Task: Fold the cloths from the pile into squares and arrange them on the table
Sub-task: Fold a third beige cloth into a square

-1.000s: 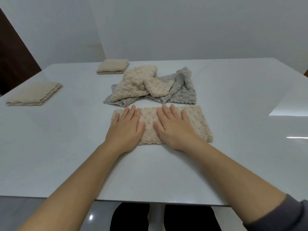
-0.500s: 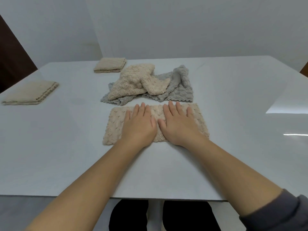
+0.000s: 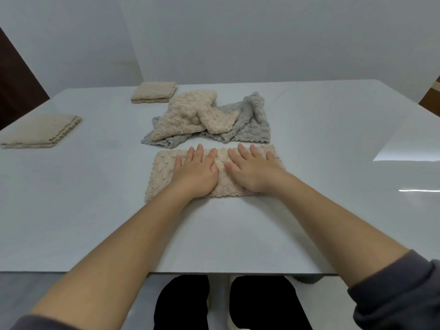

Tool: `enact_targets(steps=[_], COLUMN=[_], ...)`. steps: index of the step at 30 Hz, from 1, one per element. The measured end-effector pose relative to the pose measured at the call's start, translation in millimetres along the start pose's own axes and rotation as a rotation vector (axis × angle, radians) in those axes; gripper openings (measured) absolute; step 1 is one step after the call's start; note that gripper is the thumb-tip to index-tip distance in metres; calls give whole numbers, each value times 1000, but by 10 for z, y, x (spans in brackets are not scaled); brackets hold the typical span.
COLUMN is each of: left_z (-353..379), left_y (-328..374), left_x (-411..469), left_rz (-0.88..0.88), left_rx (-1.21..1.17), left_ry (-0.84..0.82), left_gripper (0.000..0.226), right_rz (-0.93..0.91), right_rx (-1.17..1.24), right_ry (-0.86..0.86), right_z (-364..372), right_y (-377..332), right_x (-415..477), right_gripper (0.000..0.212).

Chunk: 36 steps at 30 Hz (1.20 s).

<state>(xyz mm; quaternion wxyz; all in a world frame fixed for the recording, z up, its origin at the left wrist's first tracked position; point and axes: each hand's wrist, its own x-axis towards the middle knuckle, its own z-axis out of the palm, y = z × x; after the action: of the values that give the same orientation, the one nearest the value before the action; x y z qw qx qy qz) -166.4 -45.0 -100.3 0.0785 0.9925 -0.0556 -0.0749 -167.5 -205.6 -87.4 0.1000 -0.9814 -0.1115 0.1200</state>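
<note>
A beige knobbly cloth (image 3: 162,172), folded into a long strip, lies flat on the white table (image 3: 83,210) in front of me. My left hand (image 3: 195,175) and my right hand (image 3: 254,172) rest palm down side by side on its middle, fingers spread, gripping nothing. Just behind it sits the pile: a crumpled beige cloth (image 3: 190,117) on top of a grey cloth (image 3: 252,129). Two folded beige squares lie on the table, one at the far left (image 3: 40,131) and one at the back (image 3: 153,92).
The table's near edge (image 3: 238,273) runs just below my forearms, with my dark legs under it. A grey wall stands behind the table. A dark door is at the far left, and a brown chair part shows at the right edge.
My left hand has slid right along the strip to meet my right hand at the middle, uncovering the strip's left end. The view has shifted slightly.
</note>
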Motion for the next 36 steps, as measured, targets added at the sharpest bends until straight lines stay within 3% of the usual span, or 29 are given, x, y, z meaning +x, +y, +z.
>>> enact_targets(steps=[3,8,12,19,29,34,36], left_z=[-13,105,111,106,55,-5,-86], left_y=[-2,6,19,-41,-464,-541,-585], left_x=[8,-72,-99,-73,-152,-332,-413], left_rz=[-5,16,-25,-160,-203,-235,-264], left_rx=[-9,11,23,-15,-25,16,-24], left_ry=[-14,130,158,154,165,469,517], left_gripper=[54,55,55,55,63,65,64], right_rz=[-24,-41,11,32,14,25,7], right_rx=[-9,-110,-68,-57,-62,-82,-87], right_ry=[46,333,196,154,184,187,265], right_z=[-85,136,169,149,154,135,90], right_y=[53,89,142,156,159,121,64], right_x=[-7,-57,37,81,49,13,-12], right_gripper=[53,47,56,58,57,57,58])
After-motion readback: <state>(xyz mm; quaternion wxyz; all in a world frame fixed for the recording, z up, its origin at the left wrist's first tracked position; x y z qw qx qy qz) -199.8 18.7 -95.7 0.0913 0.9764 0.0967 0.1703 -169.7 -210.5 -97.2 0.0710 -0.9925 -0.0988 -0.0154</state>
